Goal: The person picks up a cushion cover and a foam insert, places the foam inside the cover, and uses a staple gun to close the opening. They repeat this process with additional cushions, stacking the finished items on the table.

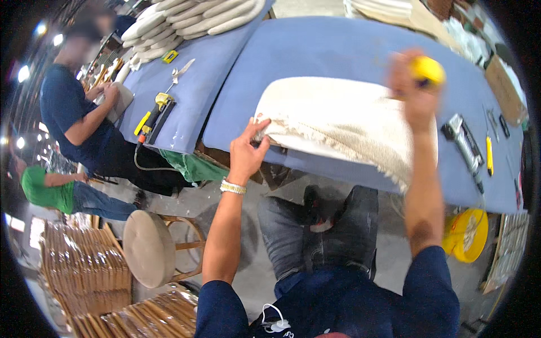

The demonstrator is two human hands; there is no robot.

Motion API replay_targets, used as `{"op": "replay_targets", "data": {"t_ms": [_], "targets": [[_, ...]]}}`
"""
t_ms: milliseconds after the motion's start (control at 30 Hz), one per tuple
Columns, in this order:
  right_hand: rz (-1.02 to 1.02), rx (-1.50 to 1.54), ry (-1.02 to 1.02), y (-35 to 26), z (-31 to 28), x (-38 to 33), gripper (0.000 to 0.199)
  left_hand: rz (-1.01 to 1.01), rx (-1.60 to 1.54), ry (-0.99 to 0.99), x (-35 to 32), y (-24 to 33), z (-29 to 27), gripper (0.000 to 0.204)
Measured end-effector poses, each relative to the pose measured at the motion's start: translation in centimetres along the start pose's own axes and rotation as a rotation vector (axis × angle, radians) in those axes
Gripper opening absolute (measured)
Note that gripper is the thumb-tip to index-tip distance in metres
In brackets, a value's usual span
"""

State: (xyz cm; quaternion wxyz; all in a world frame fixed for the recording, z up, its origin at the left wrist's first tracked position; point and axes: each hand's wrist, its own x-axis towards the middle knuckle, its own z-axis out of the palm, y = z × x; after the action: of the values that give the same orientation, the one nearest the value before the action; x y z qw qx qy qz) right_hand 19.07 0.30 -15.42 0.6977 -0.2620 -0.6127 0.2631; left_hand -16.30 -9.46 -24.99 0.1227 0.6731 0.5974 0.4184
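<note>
A cream padded piece (332, 107), like a seat cushion with a rounded corner, lies on the blue-covered table in front of me. Loose, frayed fabric (338, 138) runs along its near edge. My left hand (248, 147) is at the left end of that edge, thumb and fingers closed on the fabric. Above the right part of the cushion, my right hand (410, 90) is raised and smeared by motion. It grips a rounded yellow object (428, 71), too blurred for its kind to show.
A grey staple gun (466, 147) and a yellow-handled cutter (489, 156) lie at the right. A yellow bucket (472, 239) stands below. Left are a yellow-black air nailer (155, 117), stacked cushions (191, 19), a round stool (147, 248) and a co-worker (79, 107) handling a pale piece.
</note>
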Motion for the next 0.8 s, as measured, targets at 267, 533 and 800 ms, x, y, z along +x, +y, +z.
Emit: {"op": "replay_targets", "data": {"t_ms": [267, 533, 800], "targets": [[0.14, -1.567, -0.181, 5.0, -46.2, 2.2, 0.063, 0.035, -0.334, 0.003, -2.0, 1.9, -0.9, 0.034], [0.426, -1.655, -0.269, 9.3, -55.0, -0.7, 0.06, -0.32, -0.347, -0.01, -8.6, 0.5, -5.2, 0.026], [0.063, -1.121, -0.662, 7.0, -13.3, 1.6, 0.055, 0.132, 0.167, 0.137, 6.9, 4.0, -2.6, 0.041]]}}
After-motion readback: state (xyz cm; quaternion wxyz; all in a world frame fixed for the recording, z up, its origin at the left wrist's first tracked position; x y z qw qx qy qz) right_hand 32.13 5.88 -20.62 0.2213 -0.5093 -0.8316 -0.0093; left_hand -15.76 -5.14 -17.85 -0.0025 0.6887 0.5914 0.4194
